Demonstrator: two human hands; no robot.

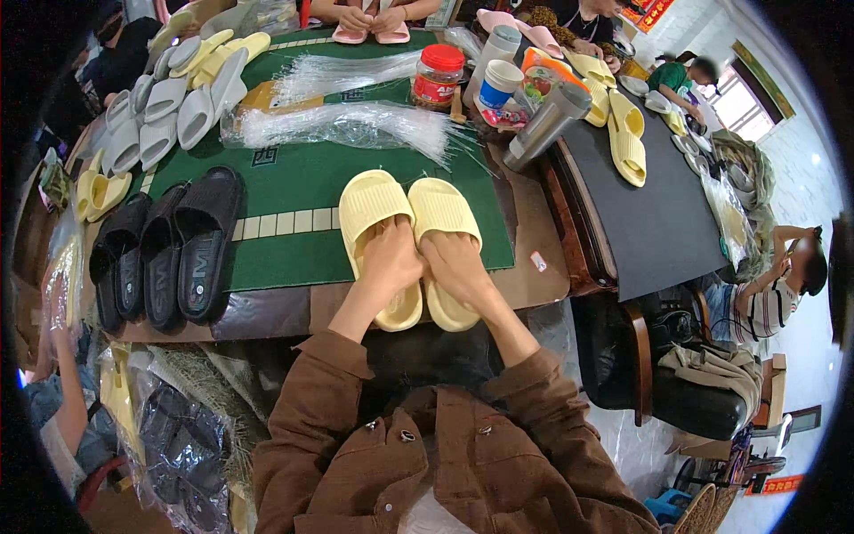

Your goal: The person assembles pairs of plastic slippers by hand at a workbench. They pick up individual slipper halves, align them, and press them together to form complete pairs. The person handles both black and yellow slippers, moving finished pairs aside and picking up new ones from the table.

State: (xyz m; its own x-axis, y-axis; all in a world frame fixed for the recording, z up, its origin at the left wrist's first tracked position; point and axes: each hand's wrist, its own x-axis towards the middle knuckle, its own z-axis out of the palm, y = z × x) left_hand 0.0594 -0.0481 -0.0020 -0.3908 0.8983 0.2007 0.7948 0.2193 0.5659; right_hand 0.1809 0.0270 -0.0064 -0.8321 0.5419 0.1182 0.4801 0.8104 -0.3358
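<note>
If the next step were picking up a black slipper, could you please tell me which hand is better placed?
Probably the left hand: it is nearer the black slippers. The right hand is farther off, beyond the left. Both hands reach into yellow slippers.

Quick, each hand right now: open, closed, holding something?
Left hand: partly inside left yellow slipper; grip hidden, can't tell.
Right hand: partly inside right yellow slipper; grip hidden, can't tell.

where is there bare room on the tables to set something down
The green mat is bare between the black slippers and the pale yellow pair, either side of the tile strip. The dark right-hand tabletop is bare nearer than its yellow slippers. Crowded: far left, with grey slippers; far middle, with plastic strands, red-lidded jar and flask.
</note>
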